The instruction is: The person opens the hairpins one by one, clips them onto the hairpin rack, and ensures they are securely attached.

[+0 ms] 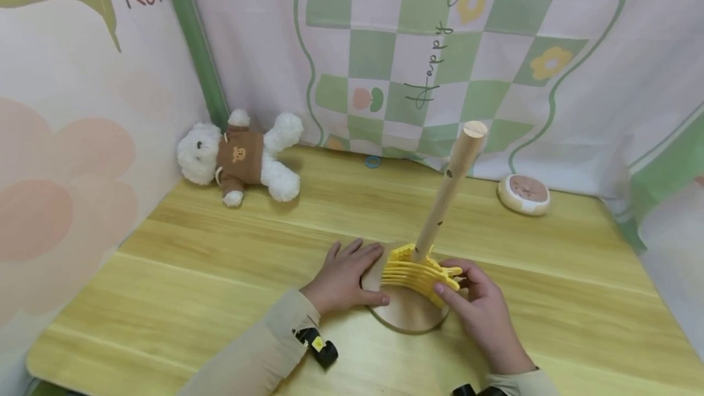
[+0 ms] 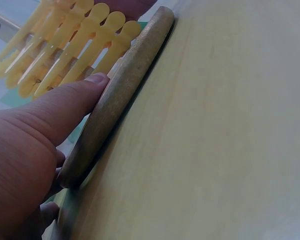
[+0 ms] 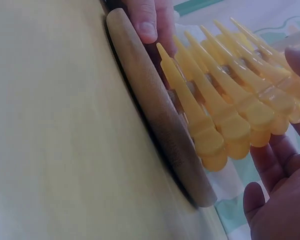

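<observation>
A round wooden base carries an upright wooden post with small holes along it. Around the post's foot is a stack of yellow plastic curved pieces, seen in the right wrist view as pointed prongs with rounded lobes at one end. My left hand rests at the base's left side, fingers spread and straight, its thumb over the rim. My right hand pinches the right end of the top yellow piece between thumb and fingers.
On the wooden table, a white plush toy in a brown top lies at the back left. A small blue ring lies near the back edge. A round cream device sits at the back right, before a checkered curtain.
</observation>
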A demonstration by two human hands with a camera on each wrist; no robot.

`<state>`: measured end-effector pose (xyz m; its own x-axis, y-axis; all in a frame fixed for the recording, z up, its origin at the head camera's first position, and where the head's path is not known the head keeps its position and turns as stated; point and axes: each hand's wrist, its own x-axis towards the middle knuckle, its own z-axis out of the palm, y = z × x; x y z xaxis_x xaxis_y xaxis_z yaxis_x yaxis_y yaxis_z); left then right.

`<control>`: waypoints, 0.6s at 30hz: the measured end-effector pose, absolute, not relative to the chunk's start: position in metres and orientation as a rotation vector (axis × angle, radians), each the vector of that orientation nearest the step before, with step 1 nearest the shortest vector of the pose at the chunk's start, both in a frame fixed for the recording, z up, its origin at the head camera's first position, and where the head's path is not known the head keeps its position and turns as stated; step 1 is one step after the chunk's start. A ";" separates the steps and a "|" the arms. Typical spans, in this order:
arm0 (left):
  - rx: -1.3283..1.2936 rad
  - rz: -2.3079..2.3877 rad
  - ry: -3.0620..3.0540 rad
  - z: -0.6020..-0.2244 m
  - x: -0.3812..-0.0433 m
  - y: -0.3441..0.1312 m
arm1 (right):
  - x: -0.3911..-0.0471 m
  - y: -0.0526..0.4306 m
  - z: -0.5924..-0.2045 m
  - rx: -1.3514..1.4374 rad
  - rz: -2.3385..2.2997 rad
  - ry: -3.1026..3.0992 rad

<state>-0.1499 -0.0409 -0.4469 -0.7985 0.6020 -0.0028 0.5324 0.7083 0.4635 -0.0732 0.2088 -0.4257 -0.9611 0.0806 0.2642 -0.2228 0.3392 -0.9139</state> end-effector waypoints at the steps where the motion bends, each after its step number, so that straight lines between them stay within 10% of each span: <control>1: 0.922 0.678 2.760 -0.447 -0.150 -0.041 | -0.073 0.208 -0.425 0.126 1.671 -2.332; 18: 0.932 0.689 2.757 -0.450 -0.151 -0.042 | -0.073 0.207 -0.425 0.105 1.730 -2.277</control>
